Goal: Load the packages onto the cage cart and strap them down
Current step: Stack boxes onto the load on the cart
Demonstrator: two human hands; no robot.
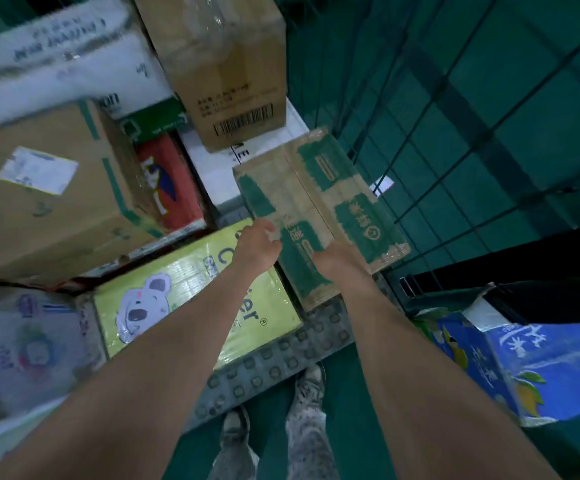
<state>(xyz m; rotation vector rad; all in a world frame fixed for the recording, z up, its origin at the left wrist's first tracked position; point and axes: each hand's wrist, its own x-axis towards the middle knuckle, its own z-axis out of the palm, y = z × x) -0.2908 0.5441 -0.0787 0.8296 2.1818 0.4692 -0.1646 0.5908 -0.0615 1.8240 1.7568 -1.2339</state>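
- Green floor [351,427] fills the 6 o'clock field of the head view; my shoes [309,379] stand on it at the edge of the cage cart's studded grey deck [281,362].
- Wire mesh wall [455,133] of the cart spans 1 to 3 o'clock.
- Green-printed carton [316,202]: just right of centre, tilted, long axis running roughly 11 to 5 o'clock, beside the mesh. Whether its far end rests on anything: cannot tell.
- Left hand [259,245]: fingers curled over the carton's left edge, gripping it.
- Right hand [337,258]: clasped on the carton's near end, fingers out of sight beneath it.
- Yellow koala box [184,299] lies on the deck at 7 o'clock of the carton, just beside it.
- Brown barcode box [226,64] stands at 12 o'clock; white box [212,168] and red box [174,181] lie below it.
- Large brown labelled box [46,202] at 9 o'clock; blurred white pack [60,64] at 10 o'clock.
- Blue box [541,368] at 4 o'clock, outside the mesh.
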